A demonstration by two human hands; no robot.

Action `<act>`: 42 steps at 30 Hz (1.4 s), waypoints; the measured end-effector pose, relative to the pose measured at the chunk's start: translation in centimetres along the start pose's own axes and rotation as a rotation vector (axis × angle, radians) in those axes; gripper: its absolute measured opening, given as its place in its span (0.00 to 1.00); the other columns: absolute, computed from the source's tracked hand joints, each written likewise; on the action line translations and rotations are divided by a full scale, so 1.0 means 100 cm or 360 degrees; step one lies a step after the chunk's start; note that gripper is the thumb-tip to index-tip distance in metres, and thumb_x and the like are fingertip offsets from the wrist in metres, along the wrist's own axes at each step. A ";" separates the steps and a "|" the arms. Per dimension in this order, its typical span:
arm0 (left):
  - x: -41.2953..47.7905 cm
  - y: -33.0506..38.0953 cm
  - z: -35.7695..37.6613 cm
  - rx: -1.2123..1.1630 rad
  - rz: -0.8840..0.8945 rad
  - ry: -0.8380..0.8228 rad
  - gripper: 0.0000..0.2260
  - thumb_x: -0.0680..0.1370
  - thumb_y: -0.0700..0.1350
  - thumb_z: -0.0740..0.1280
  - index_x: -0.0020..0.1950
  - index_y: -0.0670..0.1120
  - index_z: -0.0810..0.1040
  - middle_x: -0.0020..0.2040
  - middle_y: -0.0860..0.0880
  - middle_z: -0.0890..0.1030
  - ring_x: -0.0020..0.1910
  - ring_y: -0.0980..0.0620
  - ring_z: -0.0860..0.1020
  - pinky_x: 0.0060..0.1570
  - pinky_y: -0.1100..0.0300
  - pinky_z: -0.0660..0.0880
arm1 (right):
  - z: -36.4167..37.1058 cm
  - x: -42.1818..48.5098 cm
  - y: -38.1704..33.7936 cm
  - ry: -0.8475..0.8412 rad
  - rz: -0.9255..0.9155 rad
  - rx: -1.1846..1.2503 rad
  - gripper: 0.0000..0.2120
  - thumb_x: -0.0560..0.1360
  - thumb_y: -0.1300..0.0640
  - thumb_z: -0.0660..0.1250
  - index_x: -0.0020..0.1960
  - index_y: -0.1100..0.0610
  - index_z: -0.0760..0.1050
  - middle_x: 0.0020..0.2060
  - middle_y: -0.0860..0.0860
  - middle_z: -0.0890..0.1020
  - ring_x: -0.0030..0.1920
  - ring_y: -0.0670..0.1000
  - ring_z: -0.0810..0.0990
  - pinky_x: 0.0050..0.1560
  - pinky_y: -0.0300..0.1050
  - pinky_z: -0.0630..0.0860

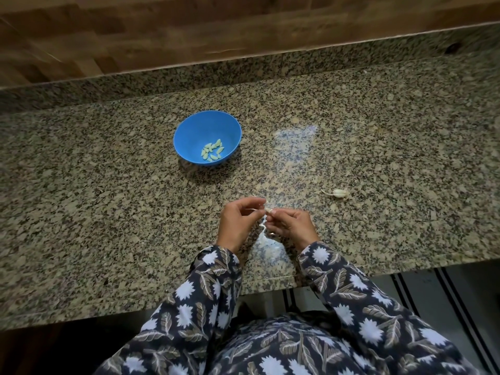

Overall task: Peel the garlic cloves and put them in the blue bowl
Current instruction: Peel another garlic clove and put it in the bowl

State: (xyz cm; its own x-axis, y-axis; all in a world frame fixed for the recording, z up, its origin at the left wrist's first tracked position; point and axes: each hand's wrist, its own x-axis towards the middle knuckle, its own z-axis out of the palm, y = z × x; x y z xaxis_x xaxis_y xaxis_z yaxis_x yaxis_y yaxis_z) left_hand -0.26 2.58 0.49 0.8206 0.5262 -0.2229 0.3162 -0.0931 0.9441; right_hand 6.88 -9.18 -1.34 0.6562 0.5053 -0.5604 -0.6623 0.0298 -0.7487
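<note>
A blue bowl stands on the granite counter, up and to the left of my hands, with several peeled garlic cloves in its bottom. My left hand and my right hand meet over the counter's near part and pinch one small garlic clove between their fingertips. A strip of white skin hangs from the clove between my hands. An unpeeled bit of garlic with a stem lies on the counter to the right of my hands.
The speckled granite counter runs the full width, with a raised granite ledge and a wooden wall behind it. Loose white skins lie on the counter under my hands. The counter's front edge steps back at the right.
</note>
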 end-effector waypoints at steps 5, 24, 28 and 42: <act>0.003 -0.003 -0.001 0.0043 0.0009 -0.0009 0.12 0.71 0.33 0.71 0.54 0.41 0.80 0.44 0.44 0.82 0.44 0.51 0.80 0.47 0.62 0.79 | 0.001 0.001 0.001 -0.0021 0.0009 -0.0052 0.06 0.76 0.70 0.60 0.48 0.72 0.75 0.26 0.52 0.81 0.28 0.46 0.81 0.33 0.35 0.79; 0.010 -0.054 -0.083 0.0593 -0.0203 0.0925 0.10 0.75 0.38 0.67 0.56 0.44 0.80 0.56 0.43 0.80 0.49 0.49 0.78 0.46 0.55 0.78 | 0.000 -0.003 -0.002 -0.0194 0.0230 0.0961 0.11 0.77 0.65 0.54 0.48 0.68 0.75 0.39 0.60 0.83 0.39 0.56 0.84 0.46 0.51 0.79; 0.008 -0.057 -0.076 0.0941 -0.0126 0.0938 0.11 0.75 0.41 0.68 0.57 0.47 0.79 0.62 0.45 0.76 0.60 0.47 0.71 0.63 0.45 0.67 | -0.001 -0.001 0.002 -0.0163 0.0250 0.1107 0.12 0.77 0.65 0.53 0.47 0.68 0.75 0.40 0.61 0.83 0.39 0.58 0.84 0.48 0.55 0.77; -0.011 0.010 0.021 -0.0371 -0.0573 -0.0200 0.11 0.72 0.36 0.71 0.54 0.40 0.78 0.47 0.43 0.83 0.40 0.49 0.82 0.41 0.58 0.81 | -0.009 0.000 0.005 -0.0203 0.0069 0.1152 0.13 0.69 0.63 0.60 0.50 0.67 0.77 0.43 0.59 0.83 0.43 0.56 0.84 0.46 0.48 0.79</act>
State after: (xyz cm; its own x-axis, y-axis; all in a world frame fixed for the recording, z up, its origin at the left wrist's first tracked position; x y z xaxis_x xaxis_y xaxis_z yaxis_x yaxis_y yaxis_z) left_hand 0.12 0.11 1.13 0.7339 0.3822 -0.5615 0.4883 0.2777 0.8273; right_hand 6.87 -9.97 -2.04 0.6062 0.6140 -0.5055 -0.7884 0.5472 -0.2809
